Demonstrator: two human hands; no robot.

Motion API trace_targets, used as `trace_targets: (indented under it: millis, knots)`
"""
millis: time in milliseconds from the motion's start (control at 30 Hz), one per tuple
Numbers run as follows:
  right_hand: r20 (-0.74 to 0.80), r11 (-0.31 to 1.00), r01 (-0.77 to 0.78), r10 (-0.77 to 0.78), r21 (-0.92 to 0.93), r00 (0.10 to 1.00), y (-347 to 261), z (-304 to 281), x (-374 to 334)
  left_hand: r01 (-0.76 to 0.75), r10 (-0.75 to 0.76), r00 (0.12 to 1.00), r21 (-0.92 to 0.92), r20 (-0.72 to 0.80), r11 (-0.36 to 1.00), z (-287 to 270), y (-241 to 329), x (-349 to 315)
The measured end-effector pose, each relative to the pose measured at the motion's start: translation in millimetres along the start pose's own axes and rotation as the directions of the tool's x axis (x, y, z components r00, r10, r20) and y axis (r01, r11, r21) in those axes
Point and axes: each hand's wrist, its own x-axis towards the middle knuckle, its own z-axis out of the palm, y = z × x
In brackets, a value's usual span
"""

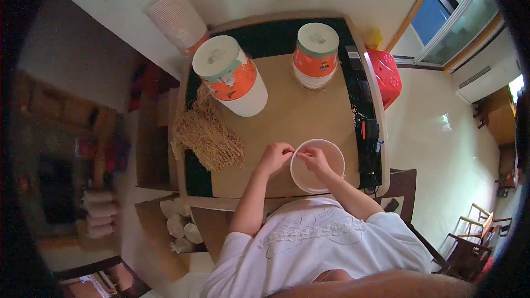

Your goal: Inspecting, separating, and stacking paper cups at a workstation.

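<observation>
A round white bucket (327, 172) stands on the brown board at the table's near edge, its opening facing up. My left hand (276, 158) is just outside its left rim, thumb and fingers pinched together. From the other side my right hand (313, 159) reaches over the opening, its fingers closed just inside the same stretch of rim. The fingertips of both hands nearly meet there. Whatever is between them is too small to make out. Left of my hands lies a loose heap of thin brown paper cords (212, 138).
Upside-down stacks of white, orange and green paper buckets stand at the far left (232, 80) and far right (316, 55). Another leaning stack (178, 19) is beyond the table's left corner. Small tools (371, 130) line the right edge; a red stool (385, 77) stands beyond. An open carton (160, 232) holds white cups.
</observation>
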Motion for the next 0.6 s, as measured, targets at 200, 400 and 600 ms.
trace_targets:
  millis: [200,400,600]
  knots:
    - [0.018,0.966,0.237,-0.236,-0.099,0.972,17,-5,4,-0.033,0.027,0.994,-0.050,-0.109,0.998,8,-9,-5]
    - [0.109,0.886,0.338,-0.320,-0.319,0.941,-17,-13,-33,-0.134,0.074,0.960,-0.211,-0.270,0.968,4,12,-33]
    - [0.150,0.881,0.361,-0.330,-0.306,0.932,-55,-8,-64,-0.133,0.099,0.984,-0.235,-0.151,0.963,10,24,-49]
